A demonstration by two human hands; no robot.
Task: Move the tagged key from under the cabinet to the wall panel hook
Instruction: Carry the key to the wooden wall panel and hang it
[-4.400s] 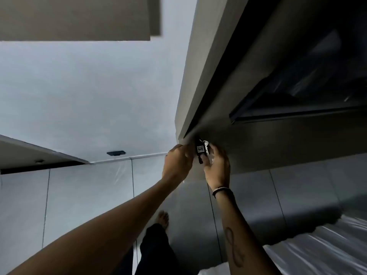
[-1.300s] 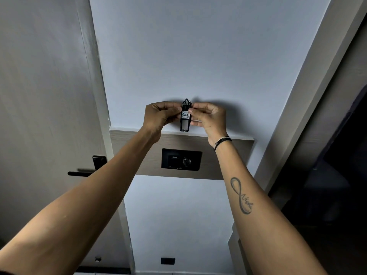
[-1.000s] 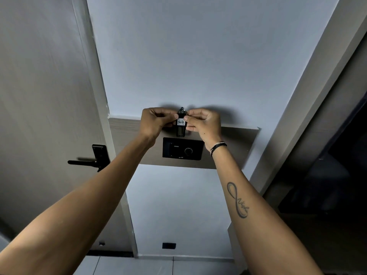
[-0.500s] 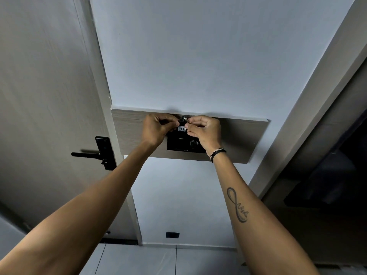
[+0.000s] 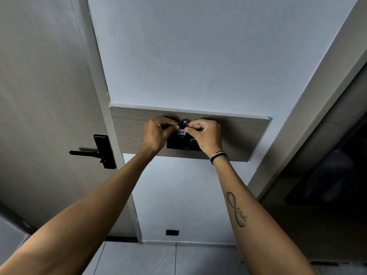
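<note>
Head view: left hand (image 5: 156, 133) and right hand (image 5: 206, 134) are both pinching the tagged key (image 5: 181, 130), now lowered from above the wall panel (image 5: 244, 133) onto it, over the black control plate (image 5: 174, 142).

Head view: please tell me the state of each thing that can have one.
tagged key: held at the wall panel, not released.
left hand: pinching the key.
right hand: pinching the key.
door: appears closed.
door handle: horizontal.
</note>
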